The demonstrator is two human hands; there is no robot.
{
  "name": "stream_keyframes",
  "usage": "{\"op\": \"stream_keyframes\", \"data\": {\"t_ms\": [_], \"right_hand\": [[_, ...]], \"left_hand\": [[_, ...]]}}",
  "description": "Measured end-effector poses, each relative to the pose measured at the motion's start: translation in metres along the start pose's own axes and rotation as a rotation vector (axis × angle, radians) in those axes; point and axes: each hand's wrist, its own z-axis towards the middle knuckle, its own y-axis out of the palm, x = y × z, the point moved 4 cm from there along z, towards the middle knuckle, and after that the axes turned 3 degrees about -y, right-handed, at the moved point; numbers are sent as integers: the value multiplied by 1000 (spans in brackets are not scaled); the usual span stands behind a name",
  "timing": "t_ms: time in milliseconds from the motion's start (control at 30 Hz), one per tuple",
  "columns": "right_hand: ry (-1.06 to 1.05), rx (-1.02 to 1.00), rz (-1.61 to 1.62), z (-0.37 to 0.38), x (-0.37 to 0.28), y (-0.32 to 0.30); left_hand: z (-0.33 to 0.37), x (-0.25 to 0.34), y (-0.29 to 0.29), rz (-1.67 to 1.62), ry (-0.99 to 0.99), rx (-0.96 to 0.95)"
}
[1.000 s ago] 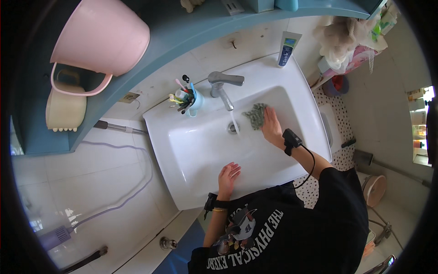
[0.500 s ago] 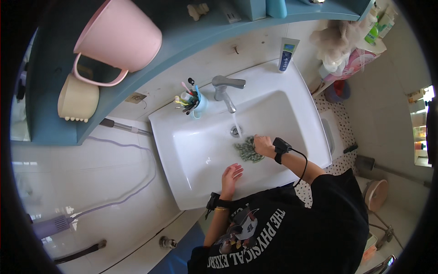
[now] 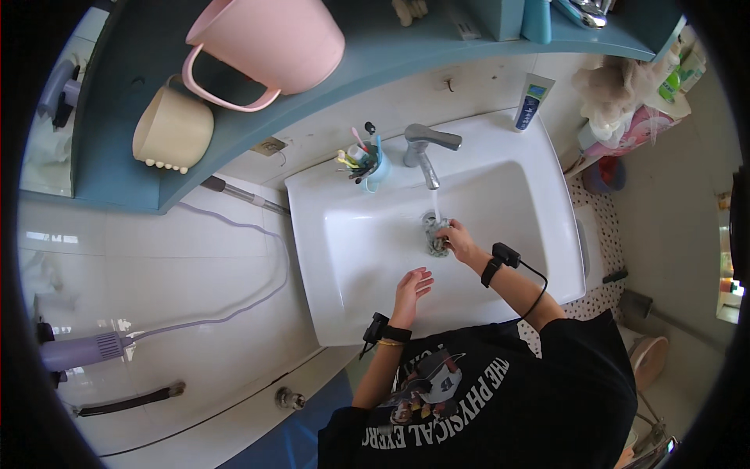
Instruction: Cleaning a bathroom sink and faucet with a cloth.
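A small grey-green patterned cloth (image 3: pixel 435 245), bunched up, is in the white sink (image 3: pixel 359 270) beside the drain. My right hand (image 3: pixel 461 238) grips its edge with curled fingers. Water (image 3: pixel 436 205) runs from the silver faucet (image 3: pixel 426 152) onto the upper part of the cloth, by the drain. My left hand (image 3: pixel 410 291) hovers over the near side of the basin, fingers stretched out and holding nothing. Each wrist wears a black strap with a small device. The underside of the cloth is hidden.
A light-blue cup of toothbrushes (image 3: pixel 375 168) stands at the sink's back left, and a toothpaste tube (image 3: pixel 531 105) at its back right. Overhead, a blue shelf (image 3: pixel 375 82) bears a pink pitcher (image 3: pixel 269 43) and a cream cup (image 3: pixel 176 129). A purple corded appliance (image 3: pixel 82 352) is at left.
My right hand has moved the cloth toward the drain and under the water, and it is bunched smaller. My left hand stays open over the basin. The whole view has shifted.
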Motion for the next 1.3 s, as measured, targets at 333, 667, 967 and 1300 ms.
{"op": "stream_keyframes", "data": {"t_ms": [333, 667, 967, 1300], "right_hand": [[-65, -64, 306, 2, -18, 16], [-164, -341, 127, -15, -37, 18], [-580, -95, -611, 13, -68, -37], [-273, -284, -583, 31, -29, -28]], "left_hand": [[25, 18, -4, -77, 53, -1], [93, 31, 24, 36, 107, -5], [94, 60, 31, -367, 169, -175], [94, 58, 33, -238, 163, -222]]}}
